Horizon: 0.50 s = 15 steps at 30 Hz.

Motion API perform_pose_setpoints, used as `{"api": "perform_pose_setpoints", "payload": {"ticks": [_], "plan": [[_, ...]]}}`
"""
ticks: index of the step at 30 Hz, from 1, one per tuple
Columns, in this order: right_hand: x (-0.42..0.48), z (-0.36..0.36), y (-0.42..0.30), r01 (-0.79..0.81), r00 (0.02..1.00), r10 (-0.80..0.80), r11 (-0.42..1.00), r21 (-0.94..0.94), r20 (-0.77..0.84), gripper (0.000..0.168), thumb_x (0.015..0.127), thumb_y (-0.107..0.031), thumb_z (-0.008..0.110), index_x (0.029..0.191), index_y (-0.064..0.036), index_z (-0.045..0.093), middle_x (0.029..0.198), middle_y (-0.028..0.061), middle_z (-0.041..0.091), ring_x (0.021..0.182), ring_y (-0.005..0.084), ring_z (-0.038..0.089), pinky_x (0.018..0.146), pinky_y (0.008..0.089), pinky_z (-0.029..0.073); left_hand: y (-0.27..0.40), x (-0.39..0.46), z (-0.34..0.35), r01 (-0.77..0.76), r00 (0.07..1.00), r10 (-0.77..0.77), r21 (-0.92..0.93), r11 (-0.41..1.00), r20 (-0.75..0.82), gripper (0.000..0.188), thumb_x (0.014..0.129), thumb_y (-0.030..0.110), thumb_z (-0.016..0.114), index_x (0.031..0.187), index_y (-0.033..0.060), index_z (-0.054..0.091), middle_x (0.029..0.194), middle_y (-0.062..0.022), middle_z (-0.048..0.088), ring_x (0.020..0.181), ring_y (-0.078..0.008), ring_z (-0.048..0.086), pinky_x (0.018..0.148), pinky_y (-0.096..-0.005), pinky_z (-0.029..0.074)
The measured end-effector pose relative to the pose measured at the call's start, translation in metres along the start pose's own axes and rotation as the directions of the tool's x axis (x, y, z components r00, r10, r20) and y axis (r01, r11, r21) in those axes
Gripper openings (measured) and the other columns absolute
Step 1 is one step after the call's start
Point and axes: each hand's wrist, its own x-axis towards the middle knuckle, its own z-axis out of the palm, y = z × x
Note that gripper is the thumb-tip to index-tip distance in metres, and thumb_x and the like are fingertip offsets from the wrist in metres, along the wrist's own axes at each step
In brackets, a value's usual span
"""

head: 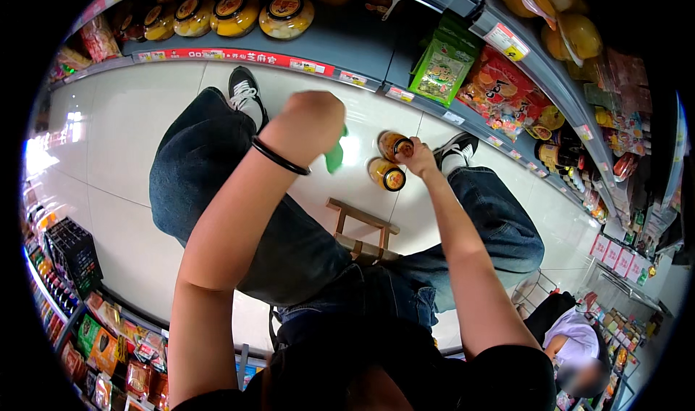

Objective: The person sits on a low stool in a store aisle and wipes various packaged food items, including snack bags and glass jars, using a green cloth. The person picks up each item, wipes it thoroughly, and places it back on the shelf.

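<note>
My left hand (316,119), bent at the wrist and raised in front of the shelf, holds a green cloth (335,157). Its fingers are hidden behind the wrist, and the cloth is blurred. My right hand (422,160) grips the black-lidded end of a glass jar (389,141) with brownish contents, low over the tiled floor. Close beside it is a second glass jar (381,171), holding yellow contents under a black lid with an orange label. Whether the two jars touch is unclear.
Ahead runs a grey shop shelf (347,47) with several fruit jars (286,16) and a green snack bag (442,66). A wooden stool (362,215) is between my legs. Behind left is a shelf of packets (100,346); a person (575,332) is behind right.
</note>
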Motion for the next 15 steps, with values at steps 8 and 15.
{"api": "perform_pose_setpoints", "payload": {"ticks": [8, 15], "plan": [[-0.003, 0.028, -0.038, -0.205, 0.956, 0.229, 0.969, 0.137, -0.183, 0.077, 0.074, -0.041, 0.079, 0.125, -0.001, 0.039, 0.117, 0.03, 0.051, 0.103, 0.0445, 0.06, 0.086, 0.0462, 0.053, 0.0, 0.003, -0.004, 0.058, 0.996, -0.054, 0.045, 0.997, -0.074, 0.011, 0.078, 0.006, 0.06, 0.085, 0.0035, 0.068, 0.084, -0.0165, 0.068, 0.085, -0.0331, 0.068, 0.074, -0.0419, 0.055], [0.009, 0.022, -0.03, -0.217, 0.964, 0.218, 0.976, 0.022, -0.152, 0.074, 0.068, -0.038, 0.081, 0.117, 0.002, 0.043, 0.11, 0.0296, 0.056, 0.095, 0.0426, 0.063, 0.083, 0.0458, 0.054, 0.017, 0.005, -0.006, 0.099, 0.994, -0.105, 0.138, 0.985, 0.037, 0.012, 0.077, 0.013, 0.063, 0.081, 0.0068, 0.073, 0.081, -0.0129, 0.071, 0.078, -0.0287, 0.07, 0.068, -0.0376, 0.056]]}}
